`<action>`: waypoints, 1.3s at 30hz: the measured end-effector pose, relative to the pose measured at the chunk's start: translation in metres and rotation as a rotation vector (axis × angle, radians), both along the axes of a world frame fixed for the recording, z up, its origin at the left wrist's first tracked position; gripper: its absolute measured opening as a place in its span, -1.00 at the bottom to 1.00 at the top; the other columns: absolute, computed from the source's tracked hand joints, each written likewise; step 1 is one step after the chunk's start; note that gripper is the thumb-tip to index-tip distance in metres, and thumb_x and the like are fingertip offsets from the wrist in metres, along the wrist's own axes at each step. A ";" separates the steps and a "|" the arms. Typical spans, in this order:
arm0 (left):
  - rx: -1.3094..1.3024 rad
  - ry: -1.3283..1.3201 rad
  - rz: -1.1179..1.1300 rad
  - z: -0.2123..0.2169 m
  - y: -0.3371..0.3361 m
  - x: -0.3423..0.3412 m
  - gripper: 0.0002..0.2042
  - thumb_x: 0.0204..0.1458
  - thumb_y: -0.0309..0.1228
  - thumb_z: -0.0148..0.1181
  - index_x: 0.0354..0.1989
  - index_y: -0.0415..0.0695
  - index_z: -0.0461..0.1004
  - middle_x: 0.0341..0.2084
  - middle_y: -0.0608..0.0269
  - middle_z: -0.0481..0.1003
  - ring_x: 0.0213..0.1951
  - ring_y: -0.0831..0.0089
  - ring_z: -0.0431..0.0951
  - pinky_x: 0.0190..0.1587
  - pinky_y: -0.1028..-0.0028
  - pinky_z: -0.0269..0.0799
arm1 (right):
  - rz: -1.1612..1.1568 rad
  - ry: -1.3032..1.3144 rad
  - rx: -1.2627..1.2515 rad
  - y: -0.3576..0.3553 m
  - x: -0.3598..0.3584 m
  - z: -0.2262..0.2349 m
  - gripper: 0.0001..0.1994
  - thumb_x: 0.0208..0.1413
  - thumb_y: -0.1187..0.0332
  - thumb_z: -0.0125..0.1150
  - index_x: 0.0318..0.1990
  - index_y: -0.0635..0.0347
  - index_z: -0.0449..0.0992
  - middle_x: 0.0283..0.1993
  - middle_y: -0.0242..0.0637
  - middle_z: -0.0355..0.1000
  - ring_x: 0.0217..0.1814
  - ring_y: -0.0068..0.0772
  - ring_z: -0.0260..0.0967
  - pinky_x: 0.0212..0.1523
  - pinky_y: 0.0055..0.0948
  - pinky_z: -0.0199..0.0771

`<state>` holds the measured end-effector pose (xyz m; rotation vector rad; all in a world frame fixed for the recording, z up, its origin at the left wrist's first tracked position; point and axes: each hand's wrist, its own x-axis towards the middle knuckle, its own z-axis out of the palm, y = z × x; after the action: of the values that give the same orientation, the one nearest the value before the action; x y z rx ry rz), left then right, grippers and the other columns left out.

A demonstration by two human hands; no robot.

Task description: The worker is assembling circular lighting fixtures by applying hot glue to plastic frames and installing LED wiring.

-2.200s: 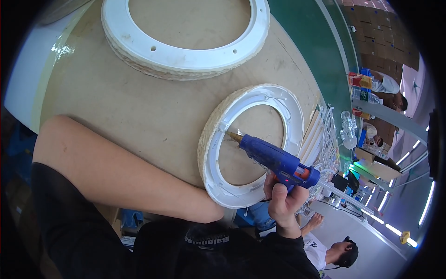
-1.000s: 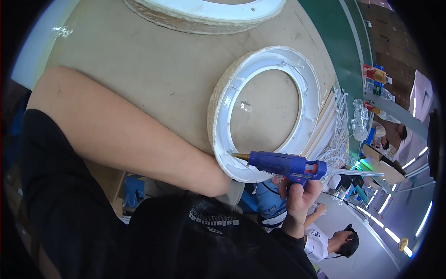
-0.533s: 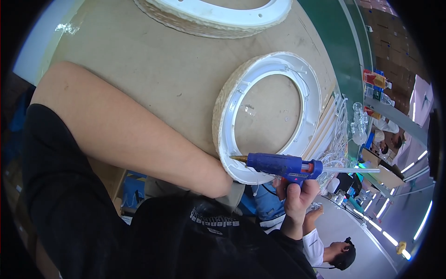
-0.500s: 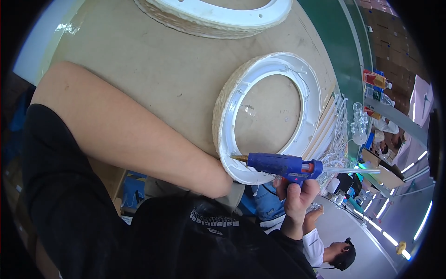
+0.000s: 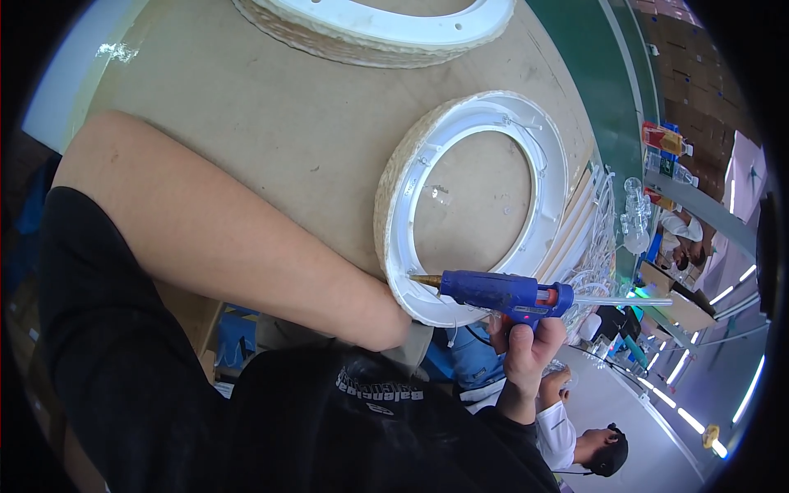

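A round white ring frame (image 5: 400,246) with a textured beige outer wall leans at the near edge of the table. Its hollow side faces me, and thin wires run in the channel. My right hand (image 5: 526,353) grips a blue hot glue gun (image 5: 493,289) with a clear glue stick (image 5: 620,301) sticking out of its back. The brass nozzle points left, over the ring's lower left channel; whether it touches cannot be made out. My left forearm crosses from the left, and my left hand (image 5: 385,323) is at the ring's lower left edge, its fingers hidden.
A second white and beige ring (image 5: 370,45) lies at the far side of the brown tabletop (image 5: 271,107). White wires (image 5: 596,238) and pale strips are piled right of the near ring. Bottles (image 5: 666,140) stand farther right. A person in a black cap (image 5: 604,448) is at lower right.
My hands, the glue gun and the near ring have barely shifted. Far off at the right, a person in white has moved slightly.
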<state>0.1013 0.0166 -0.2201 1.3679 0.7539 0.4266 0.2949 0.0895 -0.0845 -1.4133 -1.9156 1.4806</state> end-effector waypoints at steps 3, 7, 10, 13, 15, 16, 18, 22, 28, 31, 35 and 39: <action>0.007 0.009 0.008 -0.001 -0.001 0.001 -0.77 0.03 -0.46 0.02 -0.16 -0.21 0.53 -0.24 0.07 0.57 -0.16 0.23 0.54 -0.09 0.31 0.47 | -0.006 0.004 0.002 0.000 -0.001 -0.001 -0.49 0.18 0.03 0.22 -0.07 0.42 0.40 -0.45 -0.26 0.43 -0.68 -0.59 0.33 -0.69 -0.69 0.25; 0.026 0.013 0.012 -0.002 0.000 0.001 -0.76 0.03 -0.46 0.02 -0.16 -0.21 0.53 -0.24 0.08 0.57 -0.16 0.24 0.54 -0.09 0.31 0.47 | 0.007 0.006 0.027 0.001 -0.001 0.000 -0.50 0.20 0.04 0.20 -0.05 0.41 0.38 -0.48 -0.28 0.42 -0.71 -0.62 0.28 -0.70 -0.68 0.22; 0.037 0.021 0.019 -0.003 0.000 0.002 -0.76 0.04 -0.46 0.02 -0.16 -0.21 0.53 -0.24 0.08 0.57 -0.16 0.24 0.54 -0.09 0.32 0.47 | -0.006 -0.005 0.043 0.000 0.000 -0.001 -0.51 0.21 0.05 0.19 -0.04 0.40 0.38 -0.51 -0.31 0.40 -0.75 -0.65 0.22 -0.72 -0.67 0.16; 0.048 0.028 0.025 -0.004 -0.001 0.003 -0.76 0.04 -0.46 0.02 -0.16 -0.21 0.53 -0.24 0.08 0.57 -0.16 0.24 0.55 -0.09 0.32 0.47 | -0.013 0.005 0.064 0.000 0.001 -0.003 -0.51 0.22 0.05 0.18 -0.04 0.40 0.38 -0.54 -0.33 0.38 -0.77 -0.67 0.18 -0.73 -0.68 0.12; 0.057 0.028 0.026 -0.004 0.000 0.004 -0.76 0.04 -0.46 0.02 -0.16 -0.21 0.54 -0.24 0.08 0.57 -0.16 0.24 0.55 -0.09 0.32 0.47 | -0.025 -0.012 0.062 -0.001 0.003 -0.002 -0.51 0.21 0.04 0.18 -0.04 0.40 0.39 -0.55 -0.34 0.37 -0.77 -0.67 0.18 -0.73 -0.68 0.13; 0.061 0.030 0.028 -0.005 0.000 0.004 -0.76 0.04 -0.45 0.02 -0.16 -0.21 0.54 -0.24 0.08 0.57 -0.16 0.25 0.55 -0.09 0.32 0.47 | -0.036 -0.024 0.057 -0.001 0.004 -0.002 -0.51 0.21 0.04 0.18 -0.05 0.40 0.39 -0.56 -0.35 0.36 -0.77 -0.67 0.18 -0.73 -0.68 0.14; 0.068 0.035 0.031 -0.005 -0.001 0.004 -0.76 0.04 -0.45 0.02 -0.16 -0.21 0.54 -0.24 0.09 0.57 -0.16 0.25 0.55 -0.09 0.32 0.47 | -0.038 -0.022 0.063 -0.002 0.002 -0.002 -0.51 0.22 0.04 0.17 -0.05 0.40 0.39 -0.57 -0.36 0.36 -0.77 -0.66 0.18 -0.72 -0.68 0.14; 0.083 0.045 0.039 -0.006 0.000 0.005 -0.76 0.04 -0.45 0.02 -0.16 -0.21 0.54 -0.24 0.09 0.58 -0.16 0.25 0.55 -0.09 0.32 0.48 | -0.018 -0.005 0.061 0.000 -0.002 -0.002 -0.54 0.23 0.07 0.16 -0.06 0.40 0.38 -0.58 -0.37 0.36 -0.77 -0.66 0.20 -0.71 -0.69 0.15; 0.103 0.058 0.051 -0.004 -0.002 0.005 -0.76 0.05 -0.45 0.02 -0.15 -0.21 0.54 -0.24 0.09 0.58 -0.16 0.26 0.55 -0.09 0.33 0.48 | -0.023 0.004 0.072 -0.001 0.002 -0.004 -0.58 0.24 0.12 0.13 -0.08 0.40 0.38 -0.56 -0.33 0.37 -0.77 -0.66 0.19 -0.71 -0.69 0.16; 0.116 0.062 0.055 -0.003 -0.002 0.005 -0.76 0.05 -0.44 0.02 -0.15 -0.21 0.55 -0.24 0.10 0.58 -0.16 0.26 0.55 -0.09 0.33 0.48 | -0.002 0.003 0.070 0.000 0.001 -0.004 -0.59 0.25 0.13 0.12 -0.07 0.41 0.37 -0.56 -0.32 0.37 -0.77 -0.66 0.18 -0.71 -0.67 0.16; 0.130 0.070 0.061 -0.002 -0.002 0.005 -0.75 0.05 -0.44 0.02 -0.15 -0.21 0.55 -0.24 0.10 0.58 -0.16 0.27 0.56 -0.09 0.33 0.49 | 0.011 0.004 0.060 0.000 0.006 -0.003 -0.60 0.26 0.16 0.12 -0.05 0.42 0.36 -0.54 -0.28 0.40 -0.77 -0.66 0.19 -0.71 -0.66 0.17; 0.144 0.077 0.062 -0.002 -0.001 0.006 -0.75 0.06 -0.44 0.02 -0.15 -0.21 0.55 -0.24 0.10 0.58 -0.16 0.27 0.56 -0.09 0.33 0.49 | 0.043 0.021 0.028 0.001 0.015 -0.001 -0.57 0.26 0.17 0.12 0.02 0.44 0.33 -0.40 -0.11 0.47 -0.72 -0.57 0.26 -0.72 -0.65 0.19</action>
<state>0.1077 0.0155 -0.2222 1.5055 0.8433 0.4865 0.3098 0.0902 -0.0857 -1.3470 -1.9584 1.4763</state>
